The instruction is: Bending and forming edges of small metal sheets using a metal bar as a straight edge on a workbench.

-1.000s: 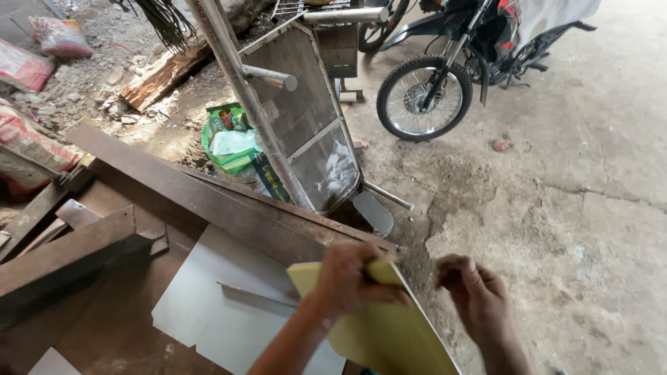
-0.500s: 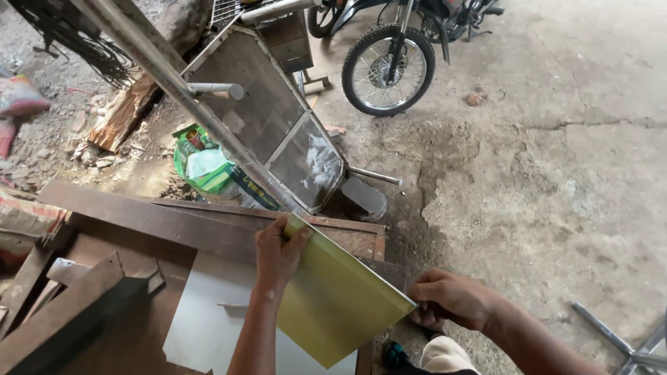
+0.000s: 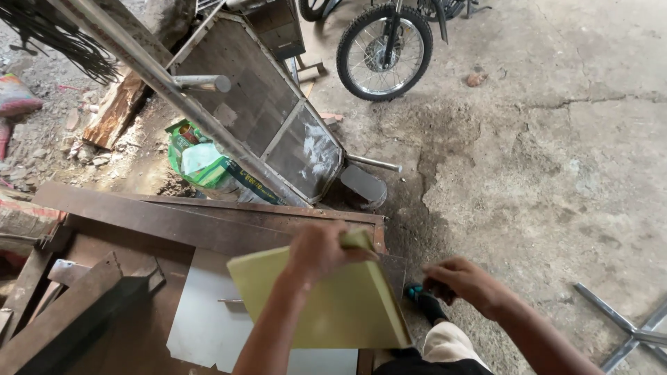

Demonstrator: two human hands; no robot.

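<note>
Head view: left hand [image 3: 321, 251] pinches a yellow-green sheet's [image 3: 326, 309] far edge above the rusty table [image 3: 160, 222]; right hand [image 3: 464, 283] curls loosely, empty. Beyond the table's far edge, a green sack [image 3: 205, 165] holds packages.

Pale yellow-green sheet [image 3: 333, 305], rust-brown steel table [image 3: 139, 222], silver-grey plate [image 3: 201, 312], green sack [image 3: 201, 163], black tyre [image 3: 383, 52]
</note>
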